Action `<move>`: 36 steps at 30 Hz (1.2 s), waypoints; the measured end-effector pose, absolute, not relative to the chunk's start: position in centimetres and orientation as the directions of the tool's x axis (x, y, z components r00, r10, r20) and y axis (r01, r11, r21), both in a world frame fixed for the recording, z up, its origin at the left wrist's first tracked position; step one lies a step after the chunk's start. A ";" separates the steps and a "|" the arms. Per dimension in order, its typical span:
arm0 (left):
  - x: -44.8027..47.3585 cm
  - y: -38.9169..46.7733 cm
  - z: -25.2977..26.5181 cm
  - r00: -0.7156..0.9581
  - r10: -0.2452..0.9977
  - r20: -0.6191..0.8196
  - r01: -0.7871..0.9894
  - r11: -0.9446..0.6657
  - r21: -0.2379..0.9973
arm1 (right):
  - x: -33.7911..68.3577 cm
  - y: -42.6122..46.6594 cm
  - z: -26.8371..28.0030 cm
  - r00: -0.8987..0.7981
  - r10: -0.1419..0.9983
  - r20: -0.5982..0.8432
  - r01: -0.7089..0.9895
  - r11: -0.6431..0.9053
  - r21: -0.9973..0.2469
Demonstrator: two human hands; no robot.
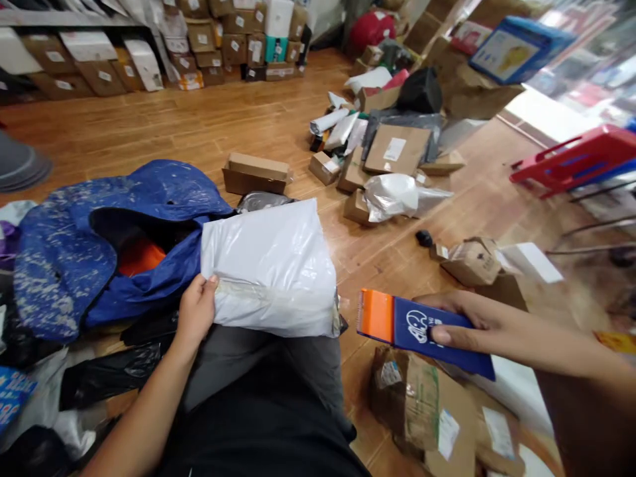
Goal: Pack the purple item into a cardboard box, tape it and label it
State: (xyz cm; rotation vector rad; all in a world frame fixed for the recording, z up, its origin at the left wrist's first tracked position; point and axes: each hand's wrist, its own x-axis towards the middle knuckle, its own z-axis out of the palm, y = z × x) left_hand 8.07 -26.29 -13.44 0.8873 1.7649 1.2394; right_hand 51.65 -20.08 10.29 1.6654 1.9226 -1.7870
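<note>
My left hand (197, 308) grips the left edge of a white plastic mailer bag (271, 265), thumb on top. The mailer lies over my lap, and its contents are hidden. On the right, my right hand (462, 324) is closed around a flat dark blue box (440, 334) with an orange end and white printing; the thumb presses on its face. The blue box is held apart from the mailer, above some brown cartons. Beside my left hand lies a large blue sack (163, 291) with its mouth gaping and something orange inside.
Taped cartons (422, 404) sit close by my right side. Ahead on the wooden floor (173, 122) are an open brown box (256, 173) and a pile of parcels (397, 146). Black plastic bags (114, 374) lie at left. A red plastic stool (576, 159) is at far right.
</note>
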 end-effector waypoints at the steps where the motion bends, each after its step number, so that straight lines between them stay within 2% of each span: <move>1: 8.0 -26.2 -13.4 -0.450 0.868 -0.210 0.122 0.293 0.948 | 52.7 -20.4 9.8 -0.424 0.623 -0.658 0.680 -0.261 -0.685; 6: 7.8 -25.5 -13.6 -0.462 0.861 -0.214 0.218 0.344 0.913 | 55.9 -21.3 4.3 -0.461 0.580 -0.672 0.692 -0.239 -0.681; 13: 7.2 -25.2 -12.6 -0.475 0.857 -0.199 0.340 0.388 0.857 | 56.4 -20.5 -4.0 -0.518 0.638 -0.570 0.635 -0.161 -0.756; 14: 7.3 -25.5 -11.6 -0.508 0.851 -0.130 0.402 0.369 0.838 | 56.3 -20.3 -4.7 -0.531 0.640 -0.555 0.620 -0.153 -0.770; 16: 8.5 -26.6 -9.2 -0.523 0.830 0.194 0.628 0.222 0.746 | 56.3 -20.1 -5.9 -0.564 0.634 -0.530 0.579 -0.154 -0.801; 17: 9.6 -27.3 -8.1 -0.427 0.817 0.387 0.757 0.089 0.647 | 56.3 -20.0 -6.4 -0.575 0.632 -0.520 0.558 -0.162 -0.814; 18: 11.0 -28.0 -7.0 -0.253 0.803 0.539 0.850 -0.081 0.521 | 56.2 -20.0 -6.7 -0.582 0.630 -0.513 0.539 -0.174 -0.824; 19: 12.8 -28.5 -6.2 -0.014 0.799 0.601 0.870 -0.287 0.401 | 56.1 -19.9 -7.0 -0.586 0.628 -0.512 0.522 -0.190 -0.831; 20: 14.8 -28.9 -5.7 0.254 0.805 0.537 0.802 -0.485 0.348 | 56.1 -19.8 -7.2 -0.587 0.626 -0.514 0.508 -0.209 -0.835; 21: 16.9 -29.0 -5.5 0.488 0.786 0.379 0.708 -0.611 0.354 | 56.0 -19.7 -7.3 -0.586 0.624 -0.517 0.495 -0.229 -0.838; 22: 18.9 -28.8 -5.6 0.611 0.751 0.251 0.666 -0.659 0.349 | 55.9 -19.7 -7.5 -0.588 0.619 -0.521 0.481 -0.250 -0.840; 24: 22.2 -27.8 -6.1 0.671 0.731 0.125 0.667 -0.669 0.329 | 56.0 -19.7 -7.8 -0.596 0.606 -0.527 0.437 -0.306 -0.846; 27: 24.4 -25.6 -6.2 0.649 0.759 0.042 0.692 -0.613 0.381 | 56.6 -20.3 -8.3 -0.588 0.606 -0.536 0.319 -0.435 -0.842; 31: 23.1 -21.8 -2.4 0.514 0.851 0.106 0.624 -0.455 0.635 | 56.5 -20.2 -5.7 -0.570 0.680 -0.461 0.055 -0.528 -0.847; 34: 21.3 -17.9 2.8 0.299 0.929 0.219 0.568 -0.358 0.741 | 54.4 -17.5 0.9 -0.538 0.772 -0.338 -0.128 -0.471 -0.873; 36: 20.5 -15.4 6.4 0.126 0.948 0.293 0.507 -0.316 0.802 | 52.3 -14.9 7.2 -0.521 0.824 -0.221 -0.205 -0.372 -0.905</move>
